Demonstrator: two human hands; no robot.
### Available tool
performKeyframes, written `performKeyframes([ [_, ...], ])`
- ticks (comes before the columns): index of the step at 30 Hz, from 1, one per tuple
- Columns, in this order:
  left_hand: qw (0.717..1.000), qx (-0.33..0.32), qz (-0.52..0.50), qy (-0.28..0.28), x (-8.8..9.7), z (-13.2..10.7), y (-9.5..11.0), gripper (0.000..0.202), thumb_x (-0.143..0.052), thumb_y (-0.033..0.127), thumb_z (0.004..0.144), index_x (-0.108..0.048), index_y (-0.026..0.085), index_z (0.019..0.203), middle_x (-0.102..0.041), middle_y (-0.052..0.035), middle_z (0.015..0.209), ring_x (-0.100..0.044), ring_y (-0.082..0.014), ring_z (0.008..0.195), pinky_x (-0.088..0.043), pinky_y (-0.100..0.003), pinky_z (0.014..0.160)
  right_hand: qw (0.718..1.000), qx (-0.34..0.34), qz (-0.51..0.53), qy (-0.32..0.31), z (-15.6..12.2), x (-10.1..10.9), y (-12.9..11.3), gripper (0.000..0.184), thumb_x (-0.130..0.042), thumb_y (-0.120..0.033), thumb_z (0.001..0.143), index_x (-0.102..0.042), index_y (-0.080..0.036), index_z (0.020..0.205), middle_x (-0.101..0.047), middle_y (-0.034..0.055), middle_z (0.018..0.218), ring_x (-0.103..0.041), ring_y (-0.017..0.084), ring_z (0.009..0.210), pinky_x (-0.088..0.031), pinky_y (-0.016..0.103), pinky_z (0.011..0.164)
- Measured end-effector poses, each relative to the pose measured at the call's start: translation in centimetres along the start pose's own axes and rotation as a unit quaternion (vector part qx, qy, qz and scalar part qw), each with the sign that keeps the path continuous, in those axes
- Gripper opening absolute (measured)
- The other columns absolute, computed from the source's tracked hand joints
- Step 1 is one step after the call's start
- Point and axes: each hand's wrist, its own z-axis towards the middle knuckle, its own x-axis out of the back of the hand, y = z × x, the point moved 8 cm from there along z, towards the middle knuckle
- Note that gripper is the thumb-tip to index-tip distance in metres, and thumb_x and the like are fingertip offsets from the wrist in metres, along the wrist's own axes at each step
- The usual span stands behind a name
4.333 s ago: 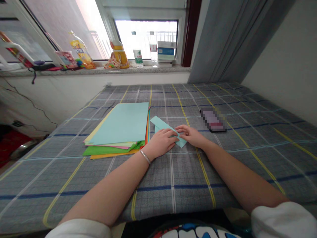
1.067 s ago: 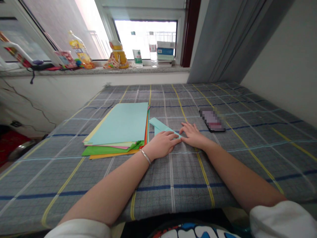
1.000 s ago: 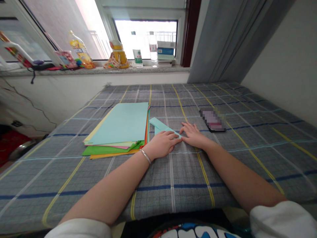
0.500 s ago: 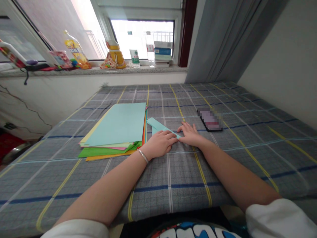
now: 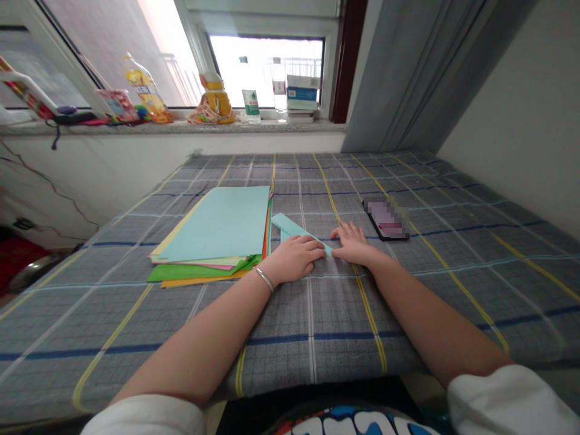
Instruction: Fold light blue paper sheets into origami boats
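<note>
A folded light-blue paper sheet [image 5: 290,226] lies on the grey checked cloth [image 5: 317,314]. My left hand [image 5: 294,258], with a bracelet on the wrist, rests on the paper's near end, fingers curled and pressing down. Just to its right, my right hand [image 5: 351,243] lies flat with its fingers spread, thumb side touching the paper's edge. Most of the paper's near part is hidden under both hands.
A stack of coloured paper sheets [image 5: 217,232], light blue on top, lies left of my hands. A phone [image 5: 385,217] lies to the right, further back. The window sill [image 5: 181,127] behind holds bottles, boxes and packets. A grey curtain [image 5: 408,72] hangs at the right.
Over the last seconds my right hand slid off the paper's near corner and flattened beside it; that corner no longer shows. The left hand stayed in place. The view shifted slightly.
</note>
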Motion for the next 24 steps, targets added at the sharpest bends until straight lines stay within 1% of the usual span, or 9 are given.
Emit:
performKeyframes([
  [4,1.0,-0.006,-0.022,0.0,0.06,-0.14,-0.33,0.033,-0.046,0.016,0.085,-0.059,0.022,0.115,-0.059,-0.004,0.124,-0.05,-0.0215,0.115,-0.038,-0.037,0.101,1.0,-0.007,-0.011,-0.013,-0.18,0.15,0.11,0.046,-0.058,-0.03,0.071,-0.053,-0.022,0.116,-0.023,0.0109,0.153,-0.007,0.034,0.144,0.0,0.054,0.112],
  [9,0.999,-0.013,-0.035,-0.001,0.15,-0.14,-0.42,0.035,-0.047,0.013,0.084,-0.059,0.022,0.115,-0.059,-0.0036,0.125,-0.05,-0.0209,0.117,-0.039,-0.037,0.103,0.999,-0.019,-0.02,-0.016,-0.44,0.59,0.21,0.048,-0.057,-0.03,0.07,-0.052,-0.024,0.118,-0.021,0.01,0.154,-0.003,0.035,0.144,0.0,0.055,0.112],
  [15,0.999,-0.027,-0.043,-0.007,0.08,-0.21,-0.44,0.035,-0.046,0.011,0.084,-0.06,0.02,0.114,-0.059,-0.004,0.127,-0.05,-0.0203,0.12,-0.039,-0.035,0.105,0.999,-0.023,-0.022,-0.044,-0.51,0.6,0.68,0.049,-0.057,-0.026,0.071,-0.053,-0.025,0.119,-0.016,0.0083,0.156,0.0,0.035,0.144,0.003,0.054,0.112],
  [19,0.999,-0.026,-0.035,-0.005,-0.05,-0.33,-0.62,0.033,-0.046,0.011,0.085,-0.062,0.019,0.113,-0.059,-0.0033,0.128,-0.05,-0.0204,0.121,-0.039,-0.035,0.106,0.998,-0.015,-0.023,-0.055,-0.51,0.62,0.76,0.05,-0.056,-0.026,0.072,-0.052,-0.026,0.121,-0.016,0.0077,0.156,-0.001,0.035,0.144,0.001,0.055,0.112],
  [24,1.0,-0.02,-0.023,-0.005,-0.1,-0.47,-0.74,0.028,-0.046,0.013,0.087,-0.063,0.02,0.109,-0.061,-0.0029,0.126,-0.052,-0.0201,0.121,-0.042,-0.036,0.103,0.998,-0.006,-0.026,-0.054,-0.41,0.54,0.98,0.05,-0.056,-0.027,0.072,-0.053,-0.027,0.122,-0.018,0.0076,0.156,-0.003,0.036,0.144,-0.001,0.057,0.111],
])
